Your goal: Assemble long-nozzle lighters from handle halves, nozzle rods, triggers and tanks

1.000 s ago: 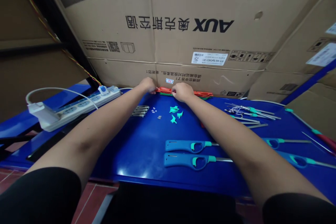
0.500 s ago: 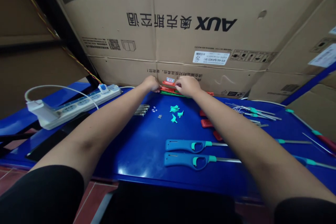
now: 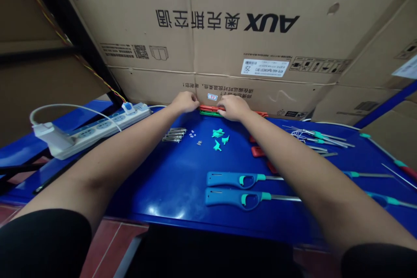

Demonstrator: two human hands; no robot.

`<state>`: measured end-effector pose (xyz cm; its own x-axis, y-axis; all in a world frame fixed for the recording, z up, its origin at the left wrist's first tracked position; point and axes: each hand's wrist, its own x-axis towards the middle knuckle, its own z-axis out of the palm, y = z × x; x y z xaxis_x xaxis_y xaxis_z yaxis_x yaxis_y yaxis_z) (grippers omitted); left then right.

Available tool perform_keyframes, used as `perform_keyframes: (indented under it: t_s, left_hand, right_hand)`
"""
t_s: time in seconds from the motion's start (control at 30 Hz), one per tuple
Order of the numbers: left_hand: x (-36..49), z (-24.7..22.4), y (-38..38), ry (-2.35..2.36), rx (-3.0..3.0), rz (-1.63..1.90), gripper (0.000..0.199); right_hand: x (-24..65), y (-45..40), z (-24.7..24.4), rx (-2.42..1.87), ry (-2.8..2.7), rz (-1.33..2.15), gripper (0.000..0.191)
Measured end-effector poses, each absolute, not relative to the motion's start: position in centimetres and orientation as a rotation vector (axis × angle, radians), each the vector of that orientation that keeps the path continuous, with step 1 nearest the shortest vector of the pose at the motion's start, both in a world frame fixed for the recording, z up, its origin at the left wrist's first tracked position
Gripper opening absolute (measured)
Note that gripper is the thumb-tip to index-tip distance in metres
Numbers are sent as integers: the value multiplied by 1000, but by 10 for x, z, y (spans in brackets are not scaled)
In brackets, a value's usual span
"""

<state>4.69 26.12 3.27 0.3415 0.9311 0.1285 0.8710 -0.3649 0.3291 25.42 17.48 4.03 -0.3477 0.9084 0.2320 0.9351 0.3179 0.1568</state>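
At the back of the blue table, against the cardboard, a red plastic lighter casing lies over a green casing. My right hand is on the right part of the red casing, its fingers closed round it. My left hand is at the casing's left end with its fingers curled together; whatever they may hold is hidden. In front of the hands are several turquoise triggers, tiny springs, small white pieces and a row of metal-ended tubes.
Two blue long-neck lighters lie nearer me. Red handles are partly under my right forearm, with metal rods beyond. A white power strip stands at left. The printed cardboard box walls off the back.
The raised red piece between my hands has come down onto the casings behind. My left hand has shifted slightly left and up, and my right hand remains at the red casing.
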Motion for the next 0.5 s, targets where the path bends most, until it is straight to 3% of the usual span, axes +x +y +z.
perform_keyframes:
  t_s: [0.37,0.5]
  left_hand:
    - [68,25,234,1346,2873,457,37]
    - [82,22,234,1402,2858,372,33]
  right_hand:
    - [308,134,74,-1804,-2261,-430,28]
    - [335,100,78,-1765,-2202,-442,27]
